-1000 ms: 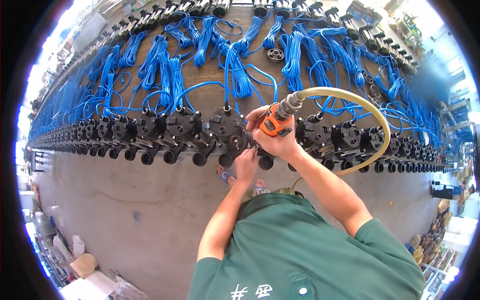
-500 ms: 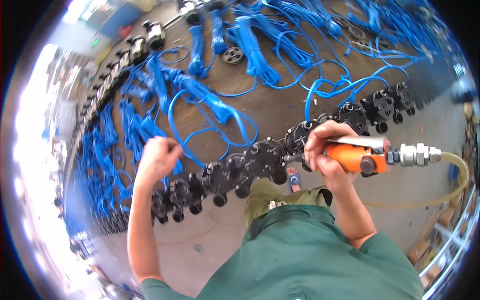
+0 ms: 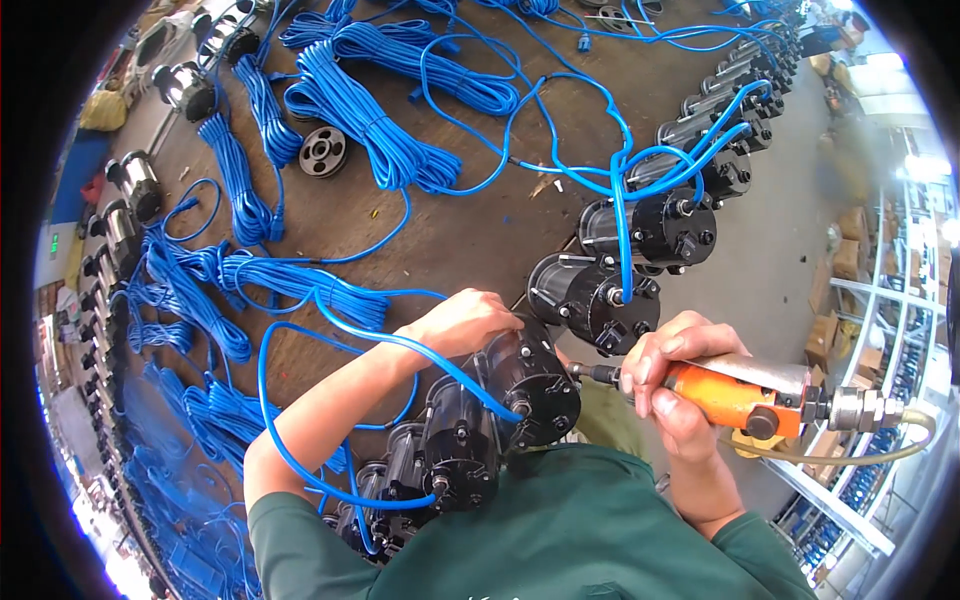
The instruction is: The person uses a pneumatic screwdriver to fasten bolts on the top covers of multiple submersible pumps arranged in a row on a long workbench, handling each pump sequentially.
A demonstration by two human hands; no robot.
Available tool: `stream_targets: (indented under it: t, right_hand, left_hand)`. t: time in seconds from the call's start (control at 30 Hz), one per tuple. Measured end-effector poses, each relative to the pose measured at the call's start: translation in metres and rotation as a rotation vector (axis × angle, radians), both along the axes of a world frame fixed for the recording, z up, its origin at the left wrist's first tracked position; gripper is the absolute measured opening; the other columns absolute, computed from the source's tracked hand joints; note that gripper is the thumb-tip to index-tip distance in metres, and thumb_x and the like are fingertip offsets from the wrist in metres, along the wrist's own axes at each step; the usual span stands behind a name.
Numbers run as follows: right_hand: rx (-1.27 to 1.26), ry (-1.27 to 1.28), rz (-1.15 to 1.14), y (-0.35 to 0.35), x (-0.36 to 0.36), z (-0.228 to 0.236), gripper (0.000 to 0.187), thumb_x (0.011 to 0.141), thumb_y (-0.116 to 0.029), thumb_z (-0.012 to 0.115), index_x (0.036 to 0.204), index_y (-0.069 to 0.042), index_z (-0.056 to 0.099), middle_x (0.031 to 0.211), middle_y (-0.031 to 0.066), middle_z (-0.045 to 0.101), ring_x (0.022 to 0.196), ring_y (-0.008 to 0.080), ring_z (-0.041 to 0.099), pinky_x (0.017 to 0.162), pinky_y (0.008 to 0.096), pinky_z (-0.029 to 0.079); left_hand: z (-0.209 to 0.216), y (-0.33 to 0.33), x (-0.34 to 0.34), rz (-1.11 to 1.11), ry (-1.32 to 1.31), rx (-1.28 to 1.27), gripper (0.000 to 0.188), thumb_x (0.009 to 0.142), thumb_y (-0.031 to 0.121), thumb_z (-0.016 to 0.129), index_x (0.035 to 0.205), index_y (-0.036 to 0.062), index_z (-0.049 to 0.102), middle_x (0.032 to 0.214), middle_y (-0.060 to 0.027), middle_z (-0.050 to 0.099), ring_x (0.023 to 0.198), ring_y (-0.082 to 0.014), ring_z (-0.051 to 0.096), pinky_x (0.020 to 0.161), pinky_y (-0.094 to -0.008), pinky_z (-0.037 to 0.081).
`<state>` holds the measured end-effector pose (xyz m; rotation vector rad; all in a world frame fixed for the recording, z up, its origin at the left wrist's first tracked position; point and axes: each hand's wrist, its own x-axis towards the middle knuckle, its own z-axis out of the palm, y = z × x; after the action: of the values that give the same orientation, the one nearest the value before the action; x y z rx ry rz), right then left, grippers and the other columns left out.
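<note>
My right hand (image 3: 690, 375) is wrapped round an orange air screwdriver (image 3: 735, 395), its silver fitting and hose running off to the right. The tool's dark bit (image 3: 597, 373) points left at the end face of a black cylindrical motor (image 3: 540, 385); whether it touches is hard to tell. Against the upper side of that motor, my left hand (image 3: 465, 322) is closed, fingers curled over its edge and their tips partly hidden. A blue cable (image 3: 425, 350) loops across my left forearm and plugs into the motor's end.
Similar black motors (image 3: 610, 305) stand in a row along the near table edge. Coiled blue cables (image 3: 365, 115) and a round metal disc (image 3: 323, 151) lie on the brown table (image 3: 480, 225). Metal racking (image 3: 870, 300) with cardboard boxes (image 3: 850, 240) stands at right.
The view has turned and come closer to the motors. My left hand has moved from the air onto a motor. My right hand still holds the air screwdriver, bit toward the motors.
</note>
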<state>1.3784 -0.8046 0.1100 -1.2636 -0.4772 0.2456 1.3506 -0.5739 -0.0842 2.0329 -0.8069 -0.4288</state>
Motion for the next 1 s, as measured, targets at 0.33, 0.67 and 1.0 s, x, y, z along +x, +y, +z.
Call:
stream_targets:
  t: [0.33,0.67,1.0]
  right_hand:
    - [-0.092,-0.022,0.028,0.04,-0.014,0.003,0.027,0.081,0.003,0.062,0.108,0.002,0.059,0.094,0.0172,0.064,0.069,0.0152,0.065,0.061,0.0277,0.057]
    - [-0.24,-0.189,0.142,0.053,-0.02,-0.023,0.027,0.085,-0.003,0.062,0.11,0.0,0.054,0.09,0.013,0.058,0.063,0.0148,0.056,0.058,0.0282,0.053]
    - [-0.057,-0.264,0.048,0.044,-0.043,0.042,0.034,0.083,-0.001,0.07,0.113,-0.005,0.056,0.088,0.0107,0.061,0.066,0.0152,0.061,0.055,0.029,0.053]
  left_hand:
    - [-0.011,0.012,0.002,-0.087,-0.066,0.022,0.018,0.073,0.002,0.064,0.091,0.0022,0.065,0.082,-0.0166,0.067,0.085,-0.0367,0.065,0.074,-0.0457,0.053]
    - [-0.025,0.008,-0.007,-0.063,-0.152,0.053,0.022,0.075,0.016,0.066,0.09,0.0002,0.068,0.081,-0.0202,0.068,0.082,-0.0385,0.067,0.074,-0.0464,0.053]
    - [-0.044,0.002,-0.018,0.022,-0.161,-0.035,0.022,0.08,0.021,0.067,0.088,0.0004,0.067,0.08,-0.0195,0.068,0.081,-0.0394,0.066,0.071,-0.047,0.053]
